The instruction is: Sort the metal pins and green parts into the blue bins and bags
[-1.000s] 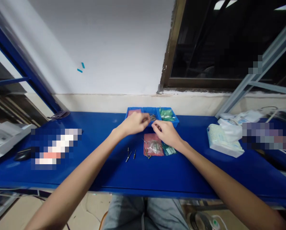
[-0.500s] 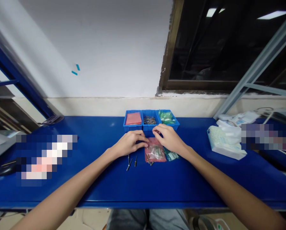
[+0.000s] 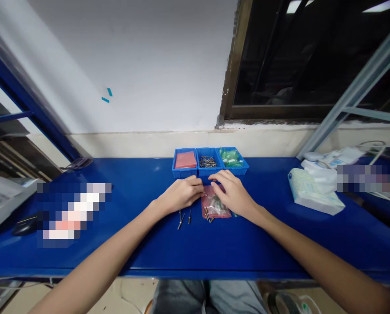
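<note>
Blue bench (image 3: 214,248): left hand (image 3: 181,195), right hand (image 3: 234,195) at pink bag's (image 3: 217,209) far edge.

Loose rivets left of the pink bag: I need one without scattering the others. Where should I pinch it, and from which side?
Probably from straight above, pinching the thin shaft of the single rivet across its width. It lies flat on the blue table, lengthwise toward the wall, apart from the other rivets, just nearer than the left hand.
</note>
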`<state>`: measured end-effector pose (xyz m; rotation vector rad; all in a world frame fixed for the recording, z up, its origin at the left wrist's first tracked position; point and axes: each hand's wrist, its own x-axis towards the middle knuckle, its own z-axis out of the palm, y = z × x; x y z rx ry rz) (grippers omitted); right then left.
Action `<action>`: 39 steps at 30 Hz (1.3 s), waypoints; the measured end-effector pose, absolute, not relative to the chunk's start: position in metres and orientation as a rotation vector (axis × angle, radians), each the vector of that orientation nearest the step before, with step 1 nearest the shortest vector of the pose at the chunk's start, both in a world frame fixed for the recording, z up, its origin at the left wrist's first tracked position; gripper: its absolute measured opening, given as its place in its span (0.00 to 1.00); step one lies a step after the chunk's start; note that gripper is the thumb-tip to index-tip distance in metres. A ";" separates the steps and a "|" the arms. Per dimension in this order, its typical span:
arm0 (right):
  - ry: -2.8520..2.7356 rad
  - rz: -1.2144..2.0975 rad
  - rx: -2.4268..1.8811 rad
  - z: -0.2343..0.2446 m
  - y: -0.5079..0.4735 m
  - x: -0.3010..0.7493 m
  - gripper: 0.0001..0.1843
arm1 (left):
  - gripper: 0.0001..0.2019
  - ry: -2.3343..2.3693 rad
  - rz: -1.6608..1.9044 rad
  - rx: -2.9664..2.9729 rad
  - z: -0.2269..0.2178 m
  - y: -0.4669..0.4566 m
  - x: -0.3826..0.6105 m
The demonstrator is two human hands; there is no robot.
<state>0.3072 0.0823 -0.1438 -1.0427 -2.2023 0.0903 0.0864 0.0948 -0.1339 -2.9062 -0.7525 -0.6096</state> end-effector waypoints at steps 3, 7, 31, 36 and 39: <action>-2.124 0.170 -1.046 -0.143 0.080 0.306 0.17 | 0.09 -0.771 -0.823 -2.775 -0.126 0.086 0.088; -2.003 0.405 -1.038 -0.144 0.077 0.299 0.17 | 0.09 -0.783 -1.179 -2.695 -0.126 0.078 0.093; -2.023 0.455 -1.044 -0.137 0.070 0.296 0.11 | 0.07 -0.885 -1.140 -2.589 -0.141 0.082 0.094; -2.118 0.318 -0.991 -0.138 0.068 0.297 0.11 | 0.08 -0.874 -1.123 -2.585 -0.142 0.081 0.095; -2.157 0.272 -0.969 -0.136 0.067 0.299 0.12 | 0.07 -0.849 -1.155 -2.648 -0.145 0.082 0.095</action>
